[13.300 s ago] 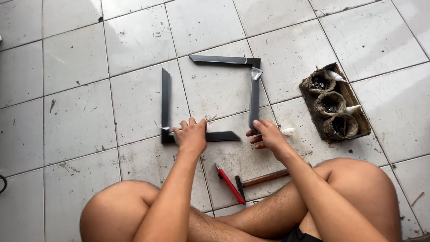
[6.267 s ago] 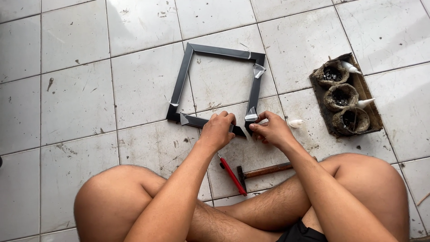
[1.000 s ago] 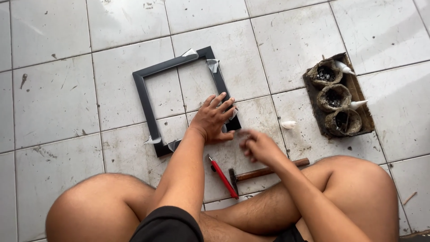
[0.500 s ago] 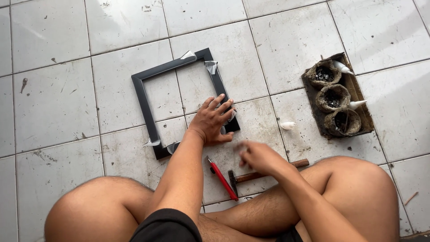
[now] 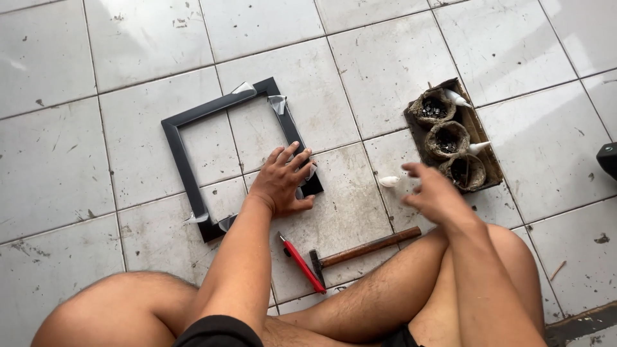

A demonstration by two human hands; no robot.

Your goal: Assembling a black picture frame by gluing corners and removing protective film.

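Right hand (image 5: 432, 191) now open, off frame (image 5: 182, 153)

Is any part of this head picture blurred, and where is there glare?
In the head view, the right hand is smeared by motion blur; the left hand on the dark frame is sharp. Pale glare lies on the tiles at the top edge. Light is soft, shadows faint.

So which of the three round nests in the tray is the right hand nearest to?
The nearest one, at the tray's end closest to the person. The right hand hovers just beside it; the middle one and far one lie further up the tray.
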